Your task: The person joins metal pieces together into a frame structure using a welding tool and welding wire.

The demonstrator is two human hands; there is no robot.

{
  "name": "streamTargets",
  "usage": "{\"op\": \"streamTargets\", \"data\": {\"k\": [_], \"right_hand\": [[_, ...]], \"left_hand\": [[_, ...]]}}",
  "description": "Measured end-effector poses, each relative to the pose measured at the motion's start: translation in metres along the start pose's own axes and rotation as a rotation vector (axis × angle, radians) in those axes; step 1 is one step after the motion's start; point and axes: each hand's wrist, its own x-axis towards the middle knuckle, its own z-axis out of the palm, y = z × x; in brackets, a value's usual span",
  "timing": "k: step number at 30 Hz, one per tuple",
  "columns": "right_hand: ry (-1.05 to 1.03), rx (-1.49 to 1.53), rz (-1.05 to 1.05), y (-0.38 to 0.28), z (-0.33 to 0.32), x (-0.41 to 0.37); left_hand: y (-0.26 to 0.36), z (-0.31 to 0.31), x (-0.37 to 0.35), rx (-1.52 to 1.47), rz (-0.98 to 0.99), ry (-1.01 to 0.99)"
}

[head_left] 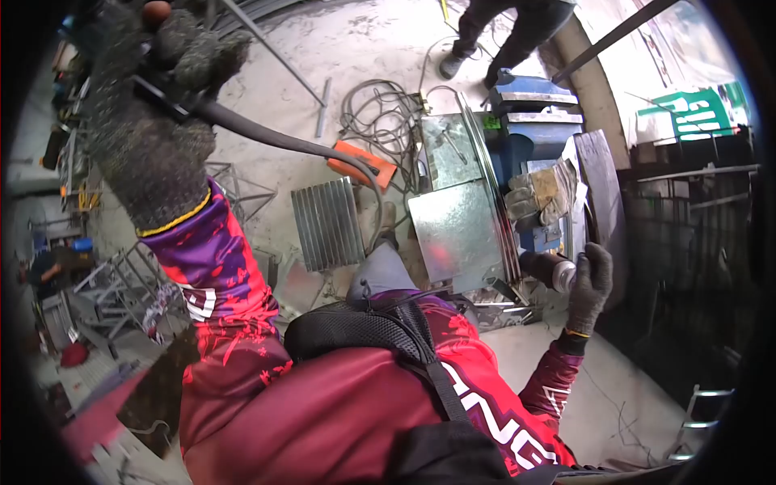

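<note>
Curled shut, the gloved left hand grips a dark handle raised close to the head camera, and a thick cable runs from it down past a ribbed metal panel toward the person's leg. Bent fingers of the gloved right hand are at a pale-ended cylinder, though I cannot tell whether they clasp it. Farther out are shiny metal sheets, a blue vise, an orange object beside coiled cables, and another person's legs.
</note>
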Motion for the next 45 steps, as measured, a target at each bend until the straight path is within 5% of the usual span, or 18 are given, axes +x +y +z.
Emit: {"op": "streamTargets", "data": {"k": [2,5,6,13,24,30,31,32,33,35,44,45], "right_hand": [[-0.067,0.007,-0.008,-0.044,0.027,-0.001],[-0.155,-0.079,-0.123,-0.094,0.050,0.007],[-0.142,-0.090,-0.103,-0.106,0.055,0.010],[-0.097,0.166,0.085,-0.120,0.077,-0.002],[-0.270,0.142,-0.104,-0.134,0.087,-0.060],[-0.096,0.171,-0.153,-0.112,0.052,-0.097],[-0.037,0.137,-0.256,-0.110,0.047,-0.102],[-0.054,0.235,-0.124,-0.121,0.041,-0.111],[-0.054,0.261,-0.073,-0.124,0.037,-0.119],[-0.027,0.351,0.023,-0.118,0.046,-0.126],[-0.187,0.627,0.078,-0.162,0.101,-0.122],[-0.205,0.671,0.066,-0.170,0.114,-0.117]], "left_hand": [[-0.029,-0.021,0.044,-0.273,-0.237,-0.330],[-0.072,-0.009,0.091,-0.401,-0.266,-0.579],[-0.079,0.002,0.095,-0.285,-0.206,-0.448],[-0.103,0.032,0.127,-0.298,-0.209,-0.466],[-0.037,0.017,0.086,-0.277,-0.014,-0.497],[0.011,0.049,0.050,-0.275,0.082,-0.549],[0.012,0.058,0.036,-0.292,0.063,-0.565],[0.004,0.067,0.010,-0.394,-0.059,-0.456],[-0.007,0.057,0.003,-0.218,0.079,-0.773],[-0.002,0.072,-0.035,-0.186,-0.128,-0.619],[-0.063,0.047,-0.123,-0.159,-0.664,-1.070],[-0.062,0.045,-0.120,-0.012,-0.549,-1.160]]}}
